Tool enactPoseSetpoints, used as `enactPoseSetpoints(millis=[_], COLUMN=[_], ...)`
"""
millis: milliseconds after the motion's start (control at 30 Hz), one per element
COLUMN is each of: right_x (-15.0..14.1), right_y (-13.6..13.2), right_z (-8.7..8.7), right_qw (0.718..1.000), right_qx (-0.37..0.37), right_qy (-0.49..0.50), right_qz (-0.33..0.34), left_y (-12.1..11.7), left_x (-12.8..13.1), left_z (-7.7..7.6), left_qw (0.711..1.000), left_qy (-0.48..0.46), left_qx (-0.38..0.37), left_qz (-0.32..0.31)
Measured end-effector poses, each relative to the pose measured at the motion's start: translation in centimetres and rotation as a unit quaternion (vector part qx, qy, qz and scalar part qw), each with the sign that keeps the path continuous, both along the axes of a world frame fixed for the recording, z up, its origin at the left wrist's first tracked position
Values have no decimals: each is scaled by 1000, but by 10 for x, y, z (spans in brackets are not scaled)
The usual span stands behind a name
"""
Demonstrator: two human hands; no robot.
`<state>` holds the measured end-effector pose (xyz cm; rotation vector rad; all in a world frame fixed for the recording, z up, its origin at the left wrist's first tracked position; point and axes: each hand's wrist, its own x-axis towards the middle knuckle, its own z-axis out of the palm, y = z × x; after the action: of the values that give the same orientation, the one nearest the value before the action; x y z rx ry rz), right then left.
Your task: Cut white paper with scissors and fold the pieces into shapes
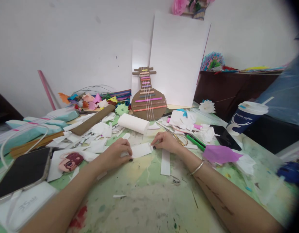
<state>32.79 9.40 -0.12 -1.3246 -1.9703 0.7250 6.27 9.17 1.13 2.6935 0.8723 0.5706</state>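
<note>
**Both my hands on a small white paper piece**

My left hand [116, 154] lies palm down on the paint-stained table [149, 200], fingers curled, pressing the left end of a small white paper piece [141, 150]. My right hand [165, 141] pinches its right end between thumb and fingertips, nearly closed. The piece sits flat near the middle of the table, between both hands. A white paper strip [165, 162] lies just beside my right wrist, which wears a bangle [197, 167]. Past my hands, towards the far edge, a paper roll [133, 123] lies in front of a cardboard guitar [147, 97] leaning on a white board [178, 58]. A phone [22, 171] rests by the left edge, a coffee cup [247, 117] by the right.
</note>
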Motion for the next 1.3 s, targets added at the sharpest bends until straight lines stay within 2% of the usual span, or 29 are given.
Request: enactPoseSetpoints(millis=[133, 333, 433, 533, 833, 1100, 1300], right_x=[-3, -3, 0, 0, -4, -9, -22], right_y=[-4, -9, -11, -13, -23, -28, -33], right_z=[3, 9, 10, 8, -1, 0, -1], right_qw=[1000, 995, 991, 986, 949, 940, 911], right_qx=[15, 37, 52, 82, 223, 231, 285], right_qy=[-16, -63, -73, -90, -168, -210, -274], right_qz=[7, 67, 95, 110, 143, 138, 118], left_y=[-1, -13, -19, -21, -20, -19, -18], left_x=[3, 4, 2, 2, 3, -6, -6], left_z=[-3, -1, -6, -13, -13, -19, -17], left_qw=[999, 989, 977, 971, 978, 987, 989], left_qy=[14, 63, 82, 58, 5, -53, -89], left_qx=[32, 129, 195, 231, 208, 147, 101], left_qz=[-5, -39, -32, -23, -5, 34, 53])
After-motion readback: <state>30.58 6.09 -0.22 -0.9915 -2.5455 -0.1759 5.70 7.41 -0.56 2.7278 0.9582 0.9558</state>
